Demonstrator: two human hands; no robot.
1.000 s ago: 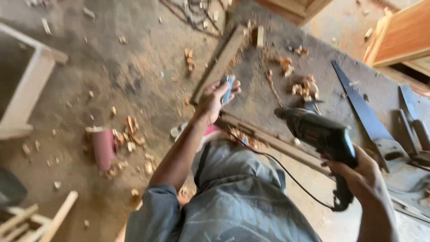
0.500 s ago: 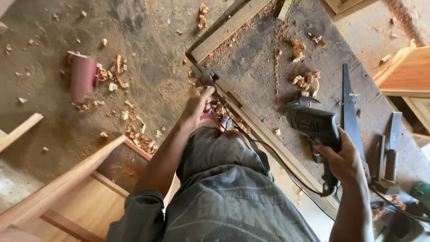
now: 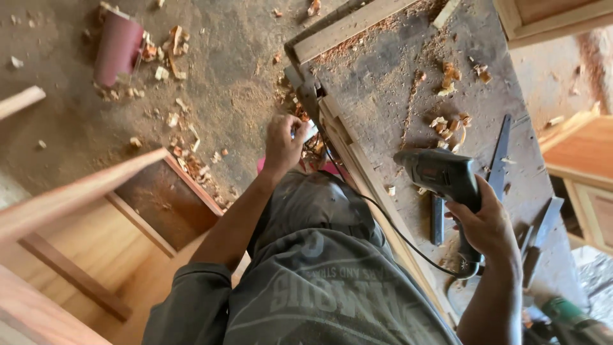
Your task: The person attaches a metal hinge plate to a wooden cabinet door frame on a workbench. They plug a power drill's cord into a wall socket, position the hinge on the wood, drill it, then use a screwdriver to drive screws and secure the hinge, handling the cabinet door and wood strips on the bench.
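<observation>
My right hand [image 3: 488, 223] grips the handle of a dark corded electric drill [image 3: 440, 174] held just above a dusty workbench [image 3: 396, 83]. Its black cord [image 3: 389, 223] runs back across my lap. My left hand [image 3: 284, 137] is closed around a small light-coloured object [image 3: 308, 131] beside the bench's near edge; what it is I cannot tell. My grey trousers and shirt fill the lower middle of the view.
A hand saw [image 3: 498, 156] and other blades lie on the bench to the right, among wood chips. A wooden frame [image 3: 96, 191] stands at lower left. A dark red cylinder [image 3: 118, 45] lies on the shaving-strewn floor. A green tool [image 3: 568, 316] sits at bottom right.
The view has swung so the wooden frame fills more of the lower left. My left hand stays by the bench edge; my right hand keeps the drill over the bench.
</observation>
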